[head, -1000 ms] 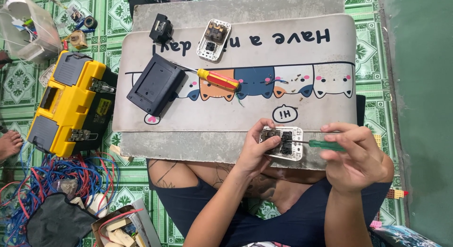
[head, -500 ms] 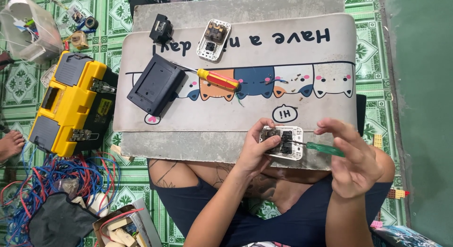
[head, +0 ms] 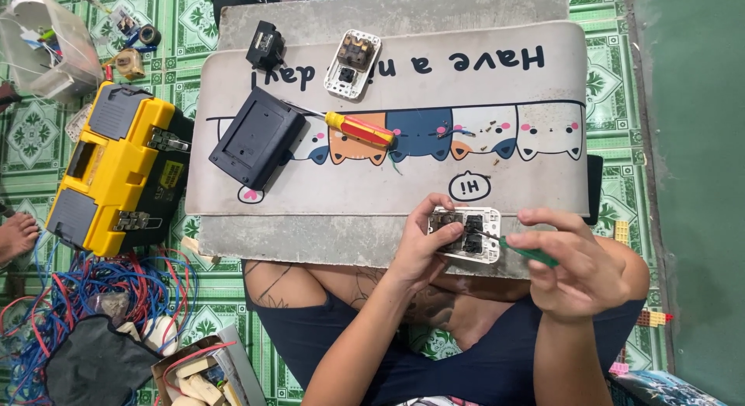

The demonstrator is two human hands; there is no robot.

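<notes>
Where the near edge of the grey concrete tabletop [head: 310, 239] meets the person's lap, the following are held.

Item 1: white rectangular plastic switch plate with dark inner modules [head: 466, 234], at the near edge of the tabletop, just below the pale cartoon-cat desk mat [head: 403, 181]. The left hand [head: 423, 247] has its fingers [head: 436, 212] clenched around the plate's left end, thumb beneath.

Item 2: thin screwdriver with a green plastic handle [head: 528, 253], tip laid against the plate's dark modules. The right hand [head: 578, 270] pinches the handle between thumb and fingers, just right of the plate.

Items lying on the mat, all well apart from the plate:
- red-and-yellow-handled screwdriver [head: 358, 129], at mid-mat;
- dark blue square plastic housing [head: 256, 137], at the mat's left end;
- second white switch plate with a brown centre [head: 353, 65], at the far edge;
- small black plastic block [head: 265, 45], beside the far left corner;
- scattered small screws [head: 485, 131], right of centre.

Items on the green patterned floor, left of the tabletop:
- yellow-and-black plastic toolbox [head: 120, 169];
- tangle of red and blue wires [head: 101, 286];
- clear plastic tub [head: 46, 45].
</notes>
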